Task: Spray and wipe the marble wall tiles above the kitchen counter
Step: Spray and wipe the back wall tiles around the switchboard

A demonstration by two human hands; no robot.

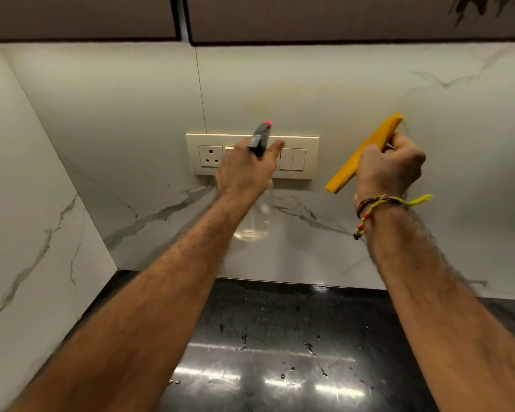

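Observation:
White marble wall tiles (354, 84) with grey veins run above a black counter (280, 337). My left hand (246, 171) grips a clear spray bottle (254, 224) with a dark trigger head and red nozzle tip, held up in front of the switch plate with the nozzle toward the wall. My right hand (388, 168) is closed around a folded yellow cloth (366, 150), whose upper end touches or nearly touches the tile to the right of the switches. A faint yellowish stain shows on the tile above the switches.
A cream switch plate (298, 159) with a socket and several switches sits on the wall behind the bottle. Dark upper cabinets (339, 16) hang overhead. A side marble wall (27, 233) closes off the left. Water drops lie on the shiny counter.

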